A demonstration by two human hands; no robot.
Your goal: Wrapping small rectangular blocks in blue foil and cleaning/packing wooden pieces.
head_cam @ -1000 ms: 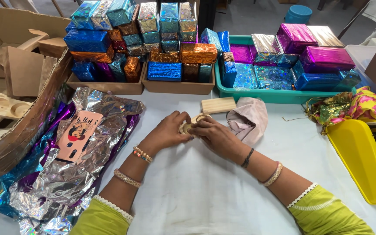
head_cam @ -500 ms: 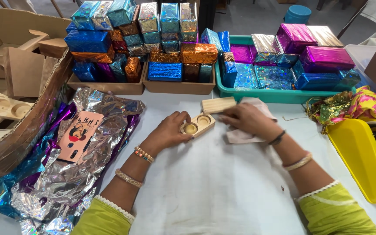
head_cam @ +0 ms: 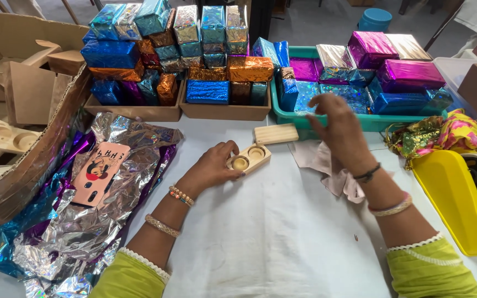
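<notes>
Small wooden holder [head_cam: 249, 157] with two round wells, flat on the white tabletop [head_cam: 260, 232], pinned at its near-left end by the left hand [head_cam: 212, 164]: thumb and fingertips curled loosely against its edge, steadying rather than gripping. Just beyond those fingertips, a plain wooden lid block [head_cam: 275, 133], slightly apart from the holder. Right hand [head_cam: 342, 131] raised off the table, fingers half-open and slack, nothing held; beneath and beside it, a crumpled pale pink cloth [head_cam: 327, 165], partly covered by the wrist. Open tabletop toward the body from both hands. Left of the left hand, crinkled silver and purple foil sheets [head_cam: 111, 198] bearing a pink phone case [head_cam: 99, 172]. Past the fingers, cardboard trays of foil-wrapped boxes [head_cam: 205, 66] and a teal tray [head_cam: 327, 120] walling off the far edge. Right of the right hand, a yellow tape dispenser [head_cam: 459, 193], cut off by the frame.
</notes>
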